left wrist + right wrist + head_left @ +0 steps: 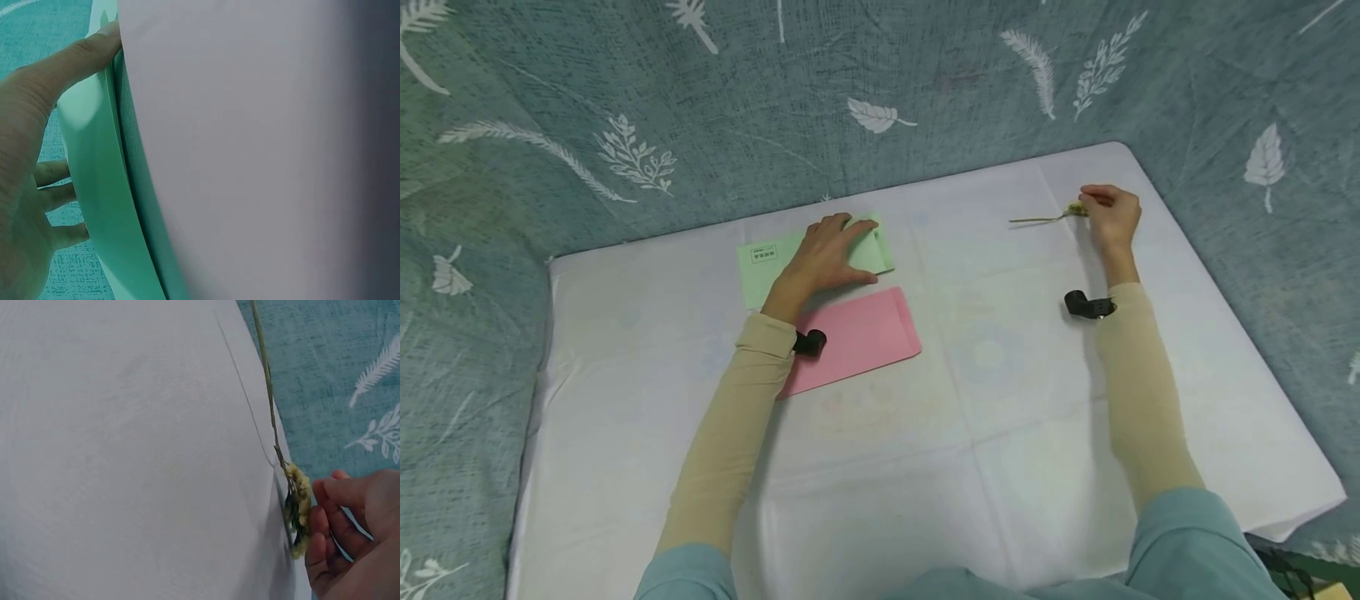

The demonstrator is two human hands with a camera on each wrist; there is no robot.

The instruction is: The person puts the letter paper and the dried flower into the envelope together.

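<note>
A light-green envelope [777, 268] with a small printed box lies near the far edge of the table. Across it rests my left hand [826, 254], fingers spread and thumb held out to the side. In the left wrist view the thumb [94, 50] touches the edge of the green paper [94, 169]. Below that hand lies a pink envelope [865, 333], its left end hidden under the forearm. At the far right, my right hand [1112, 218] pinches the yellowish head of a dried flower [299, 509] with bent fingers. Its thin stem [267, 381] points left in the head view.
White cloth [985, 350] covers the table, with fold creases. Grey-green fabric with white leaf prints [880, 50] hangs around the far and side edges. A small black camera [1086, 305] sits on the right wrist, another [810, 342] on the left.
</note>
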